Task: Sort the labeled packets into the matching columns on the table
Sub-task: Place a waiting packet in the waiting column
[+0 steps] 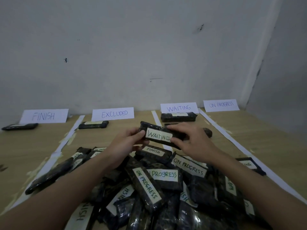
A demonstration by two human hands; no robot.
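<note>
FINISH sign (44,116): one packet (20,127) in front.
EXCLUDED sign (113,114): one packet (93,125).
left hand (123,144): thumb and fingers pinch the WAITING packet's left end.
WAITING packet (162,135): held above the pile (149,188), label up.
right hand (191,142): grips its right end.
WAITING sign (179,107): stacked packets (178,117) below.
ON PROGRESS sign (221,105): far right.

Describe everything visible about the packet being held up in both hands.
The WAITING packet is a flat, dark oblong wrapped in glossy plastic film, with a white paper label hand-lettered WAITING in green. It is held above the heap of unsorted packets, long side roughly level, label toward the camera. The left hand pinches its left end; the right hand grips its right end, fingers over the top edge.
</note>
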